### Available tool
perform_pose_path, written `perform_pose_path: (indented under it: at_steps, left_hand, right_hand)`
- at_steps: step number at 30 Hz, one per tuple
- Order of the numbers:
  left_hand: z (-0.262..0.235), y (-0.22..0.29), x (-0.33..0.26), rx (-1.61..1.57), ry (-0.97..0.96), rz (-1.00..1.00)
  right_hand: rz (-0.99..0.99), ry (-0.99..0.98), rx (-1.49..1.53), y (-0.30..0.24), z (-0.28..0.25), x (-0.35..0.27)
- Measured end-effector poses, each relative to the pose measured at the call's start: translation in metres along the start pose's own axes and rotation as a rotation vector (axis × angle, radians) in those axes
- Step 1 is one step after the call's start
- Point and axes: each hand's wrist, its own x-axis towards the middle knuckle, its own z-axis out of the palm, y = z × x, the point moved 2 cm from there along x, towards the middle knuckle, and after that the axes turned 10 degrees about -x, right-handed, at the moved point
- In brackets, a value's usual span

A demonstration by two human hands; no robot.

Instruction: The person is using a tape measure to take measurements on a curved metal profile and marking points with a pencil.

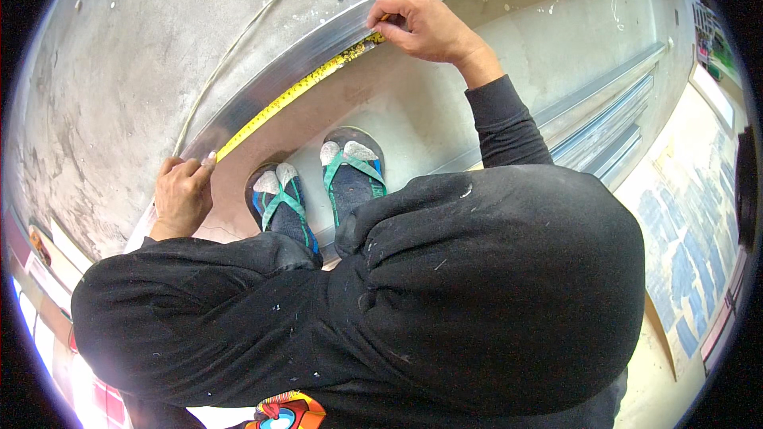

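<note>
A yellow tape measure blade (290, 95) is stretched along a long grey metal bar (318, 52) on the floor. My left hand (183, 195) is closed at the blade's lower left end, by the bar's near end. Farther up and to the right, my right hand (425, 25) pinches the blade between thumb and fingers, close to the bar's edge. The blade looks worn and dark-specked near that hand. No tape case shows; my fingers hide both ends of the blade.
My feet in socks and green-strapped flip-flops (354, 160) are beside the bar, below the tape. A thin pale cable (270, 3) runs over the concrete floor beyond it. Several metal profiles (604, 131) lie at right, near a pale surface with blue-grey patches (683, 246).
</note>
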Motion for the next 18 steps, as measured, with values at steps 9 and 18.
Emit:
perform_pose_path:
  at_steps: [9, 18]
  left_hand:
    - [-0.0016, 0.0009, 0.0009, -0.003, 0.0, -0.002]
    - [-0.0011, 0.0006, 0.0004, -0.003, 0.004, -0.006]
  right_hand:
    - [-0.041, -0.001, -0.062, 0.0001, 0.0005, 0.0011]
    - [-0.04, -0.014, -0.084, 0.0001, 0.0013, 0.0022]
